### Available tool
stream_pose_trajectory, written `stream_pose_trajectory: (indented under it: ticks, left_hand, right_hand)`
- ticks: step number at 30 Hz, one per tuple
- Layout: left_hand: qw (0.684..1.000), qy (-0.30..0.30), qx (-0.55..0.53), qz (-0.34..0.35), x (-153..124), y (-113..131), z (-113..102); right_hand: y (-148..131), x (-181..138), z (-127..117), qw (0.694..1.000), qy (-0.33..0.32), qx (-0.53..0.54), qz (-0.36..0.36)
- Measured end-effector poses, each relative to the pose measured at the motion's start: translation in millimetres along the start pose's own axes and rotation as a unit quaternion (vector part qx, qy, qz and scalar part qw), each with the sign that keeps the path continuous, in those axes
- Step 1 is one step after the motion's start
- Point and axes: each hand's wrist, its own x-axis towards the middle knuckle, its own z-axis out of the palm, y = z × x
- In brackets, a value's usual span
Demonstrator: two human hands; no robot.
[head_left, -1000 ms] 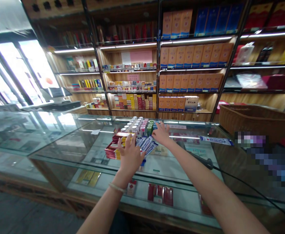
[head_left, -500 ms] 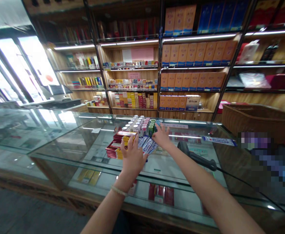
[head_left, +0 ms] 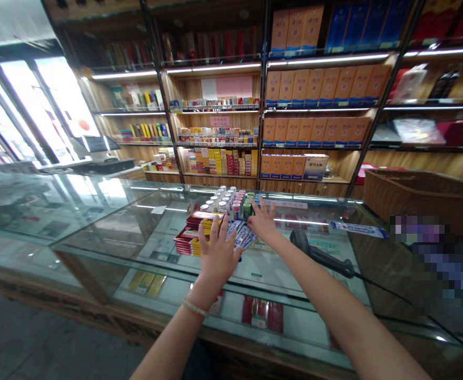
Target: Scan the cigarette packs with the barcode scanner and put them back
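Observation:
My left hand (head_left: 218, 252) is open with its fingers spread, over the near side of the goods on the glass counter. Just left of it lie stacked red-and-yellow packets (head_left: 187, 240). Between my hands spreads a fan of blue-and-white slim packets (head_left: 242, 234). My right hand (head_left: 262, 220), fingers apart, is beside the green cylindrical containers (head_left: 247, 205); whether it touches them I cannot tell. White-lidded containers (head_left: 218, 199) stand in rows farther left, next to pink ones (head_left: 238, 199). Neither hand visibly holds anything.
A black handheld scanner (head_left: 320, 254) with a cable lies right of my right forearm. Beyond it are a long blue-and-white packet (head_left: 358, 230) and a brown woven basket (head_left: 421, 192). The glass counter (head_left: 152, 221) has display goods beneath. Stocked shelves (head_left: 318, 111) line the back wall.
My left hand's fingers have spread a little wider. The right hand keeps nearly the same pose by the green containers. The whole view has shifted slightly.

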Motion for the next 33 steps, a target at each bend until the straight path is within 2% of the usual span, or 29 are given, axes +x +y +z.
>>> stream_pose_trajectory:
  ticks: [6,14,19,26,33]
  left_hand:
    - [1.000,-0.003,0.004,0.000,0,-3,0]
    - [1.000,0.013,0.005,-0.003,4,-3,1]
    - [1.000,0.016,0.020,0.002,8,-3,6]
    - [1.000,0.005,0.024,0.007,19,10,4]
    - [0.999,0.028,0.003,0.040,38,34,4]
  right_hand:
    - [3,-3,-6,1.000,0.016,-0.001,-0.005]
    - [12,-13,-19,0.994,0.082,-0.011,-0.067]
    - [16,-21,-25,0.992,0.088,-0.021,-0.085]
    - [24,-29,-42,0.995,0.079,-0.023,-0.062]
    - [55,-49,-66,0.995,0.087,-0.035,-0.017]
